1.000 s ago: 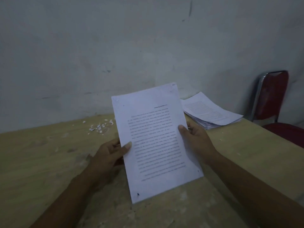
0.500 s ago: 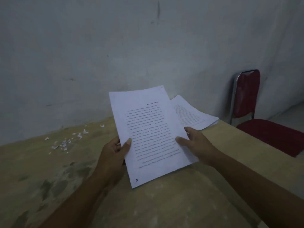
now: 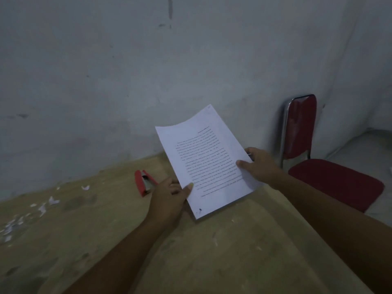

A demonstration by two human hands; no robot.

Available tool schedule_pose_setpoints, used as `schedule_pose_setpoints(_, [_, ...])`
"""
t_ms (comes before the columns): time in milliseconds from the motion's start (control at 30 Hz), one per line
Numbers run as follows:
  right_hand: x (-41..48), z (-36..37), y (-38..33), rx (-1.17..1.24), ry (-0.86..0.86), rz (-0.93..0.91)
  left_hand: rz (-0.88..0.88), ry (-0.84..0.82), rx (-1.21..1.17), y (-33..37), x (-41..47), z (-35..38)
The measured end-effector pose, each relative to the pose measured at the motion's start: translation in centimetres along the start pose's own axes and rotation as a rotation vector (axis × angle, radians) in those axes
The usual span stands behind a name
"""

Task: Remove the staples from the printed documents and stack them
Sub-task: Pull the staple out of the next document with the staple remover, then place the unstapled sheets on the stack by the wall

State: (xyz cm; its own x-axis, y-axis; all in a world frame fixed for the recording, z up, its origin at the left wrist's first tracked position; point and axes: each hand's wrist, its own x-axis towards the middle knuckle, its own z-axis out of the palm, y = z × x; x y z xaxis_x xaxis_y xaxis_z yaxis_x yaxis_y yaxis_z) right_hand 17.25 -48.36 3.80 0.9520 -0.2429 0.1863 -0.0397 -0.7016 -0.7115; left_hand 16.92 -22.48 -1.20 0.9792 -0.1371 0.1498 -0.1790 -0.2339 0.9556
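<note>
A white printed document [image 3: 209, 160] of several sheets is held above the wooden table [image 3: 212, 251], its text upside down to me and its far end lifted toward the wall. My left hand [image 3: 169, 197] pinches its left edge with the thumb on top. My right hand [image 3: 259, 165] pinches its right edge, thumb on the page. A dark mark shows at the document's near corner. The stack of other papers seen before is hidden behind the held document.
A red stapler [image 3: 144, 182] lies open on the table just left of my left hand. Torn white paper scraps [image 3: 42, 206] are scattered at the left. A red chair [image 3: 318, 158] with a metal frame stands at the right beside the table. A grey wall is close behind.
The view has swung right, so the scraps slid left and the red stapler came into sight. Both hands carried the document to the right, over where the paper stack lay.
</note>
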Motion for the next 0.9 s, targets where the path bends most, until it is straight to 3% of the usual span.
schedule_pose_setpoints(500, [8.6, 2.4, 6.4, -0.636, -0.114, 0.057, -0.048, 0.204, 0.229, -2.1, 5.9, 5.4])
schedule_pose_setpoints(733, [7.2, 2.0, 8.5, -0.567, -0.19, 0.06, -0.014, 0.025, 0.201, -2.4, 3.5, 5.6])
schedule_pose_setpoints(900, [6.2, 2.4, 8.5, -0.6, -0.089, 0.045, 0.087, 0.073, 0.308, -2.8, 3.3, 6.3])
